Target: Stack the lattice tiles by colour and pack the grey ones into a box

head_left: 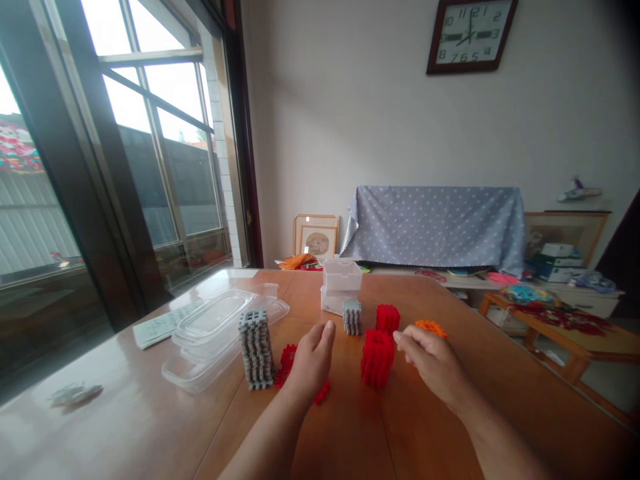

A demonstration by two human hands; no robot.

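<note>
Watching, I judge the front red stack [377,363], right of lower centre, light and stiff, best held by its sides; the right hand [431,353], beside it, has fingers curled narrow, holding what I can't tell; the left hand [311,360], lower centre, hides its finger spread; the clock [463,48], upper right, shows numerals like 10 and 8; no brand is legible.

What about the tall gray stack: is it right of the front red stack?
No, the tall gray stack stands left of the front red stack, with the left hand between them in this view.
</note>
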